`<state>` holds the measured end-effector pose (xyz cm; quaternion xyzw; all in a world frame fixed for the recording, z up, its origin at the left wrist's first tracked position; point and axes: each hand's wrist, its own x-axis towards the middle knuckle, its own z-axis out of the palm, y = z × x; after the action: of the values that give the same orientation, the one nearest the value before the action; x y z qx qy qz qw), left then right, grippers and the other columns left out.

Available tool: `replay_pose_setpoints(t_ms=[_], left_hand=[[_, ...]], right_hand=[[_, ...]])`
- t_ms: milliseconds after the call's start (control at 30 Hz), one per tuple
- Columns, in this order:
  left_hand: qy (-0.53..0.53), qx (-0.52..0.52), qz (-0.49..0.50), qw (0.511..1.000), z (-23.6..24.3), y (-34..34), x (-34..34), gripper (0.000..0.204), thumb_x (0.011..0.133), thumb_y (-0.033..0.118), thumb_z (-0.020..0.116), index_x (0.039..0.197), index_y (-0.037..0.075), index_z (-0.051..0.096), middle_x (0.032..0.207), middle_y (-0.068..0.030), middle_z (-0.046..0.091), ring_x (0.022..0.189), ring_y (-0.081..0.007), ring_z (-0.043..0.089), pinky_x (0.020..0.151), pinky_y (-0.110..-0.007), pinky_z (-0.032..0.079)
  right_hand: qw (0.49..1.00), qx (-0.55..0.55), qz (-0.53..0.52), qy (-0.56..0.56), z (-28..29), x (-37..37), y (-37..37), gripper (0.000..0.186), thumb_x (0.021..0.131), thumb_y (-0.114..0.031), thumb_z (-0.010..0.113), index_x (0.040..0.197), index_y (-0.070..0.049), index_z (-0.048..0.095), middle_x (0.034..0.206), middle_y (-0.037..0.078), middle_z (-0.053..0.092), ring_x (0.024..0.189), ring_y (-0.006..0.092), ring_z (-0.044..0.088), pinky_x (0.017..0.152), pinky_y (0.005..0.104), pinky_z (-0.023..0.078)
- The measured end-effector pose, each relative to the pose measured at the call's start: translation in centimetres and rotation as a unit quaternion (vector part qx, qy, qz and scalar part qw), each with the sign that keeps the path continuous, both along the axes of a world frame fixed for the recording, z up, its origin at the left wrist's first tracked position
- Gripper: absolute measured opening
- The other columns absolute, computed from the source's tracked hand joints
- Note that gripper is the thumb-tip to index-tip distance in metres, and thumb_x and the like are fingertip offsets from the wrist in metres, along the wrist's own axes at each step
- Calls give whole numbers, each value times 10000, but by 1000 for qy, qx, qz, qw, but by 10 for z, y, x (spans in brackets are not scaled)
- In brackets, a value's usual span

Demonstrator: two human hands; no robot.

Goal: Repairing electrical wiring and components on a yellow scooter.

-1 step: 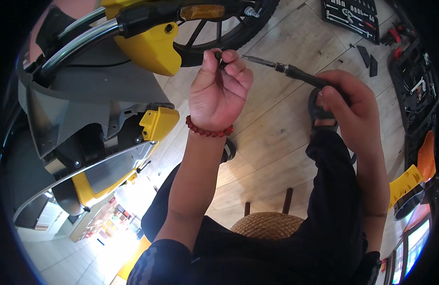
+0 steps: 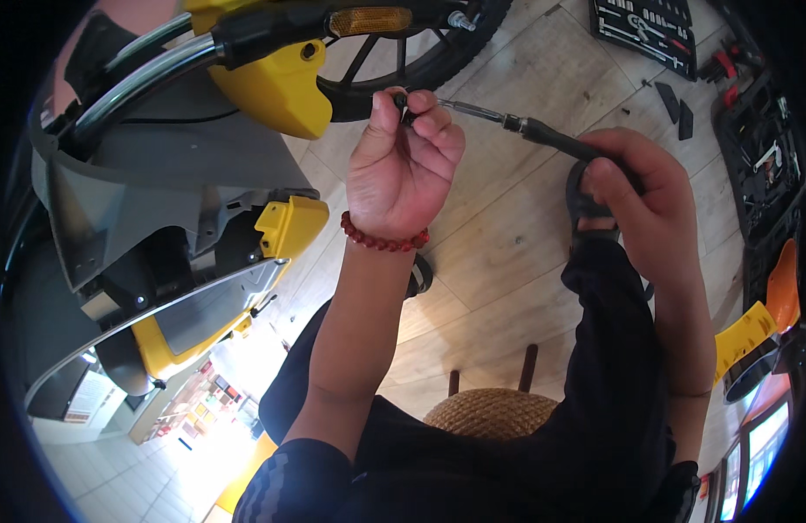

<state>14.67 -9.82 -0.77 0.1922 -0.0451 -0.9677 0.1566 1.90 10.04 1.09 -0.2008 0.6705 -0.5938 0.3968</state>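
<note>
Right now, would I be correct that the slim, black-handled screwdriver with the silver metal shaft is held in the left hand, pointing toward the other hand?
Not quite: the head view shows the screwdriver in the right hand, pointing toward the left hand.

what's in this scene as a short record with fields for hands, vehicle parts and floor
left hand: small dark piece pinched in the fingers; red beaded bracelet on wrist
right hand: black-handled screwdriver with metal shaft, pointing toward the left hand
vehicle parts: yellow plastic panel and black spoked wheel, along the top
floor: pale wood-look planks; open black tool case at upper right; two flat black pieces near it
unclear: the small piece's full shape; whether the screwdriver's tip touches it
</note>
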Motion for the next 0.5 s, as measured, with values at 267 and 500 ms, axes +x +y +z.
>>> replay_pose_setpoints(t_ms=[267, 500], left_hand=[[-60, -82, -14, 995, 0, -1, 2, 205, 911, 239, 528, 987, 58, 586, 937, -55, 564, 778, -148, 536, 715, -285, 410], [-59, -123, -19, 991, -4, -4, 2, 192, 922, 210, 514, 989, 48, 593, 964, -69, 593, 797, -162, 547, 750, -302, 440]], right_hand=[[996, -22, 15, 85, 8, 3, -9, 150, 855, -95, 576, 953, 14, 609, 739, 63, 566, 657, 120, 513, 603, 246, 400], [994, -15, 14, 103, 8, 4, -10, 148, 858, -96, 570, 952, 13, 606, 732, 63, 562, 653, 125, 513, 601, 251, 398]])
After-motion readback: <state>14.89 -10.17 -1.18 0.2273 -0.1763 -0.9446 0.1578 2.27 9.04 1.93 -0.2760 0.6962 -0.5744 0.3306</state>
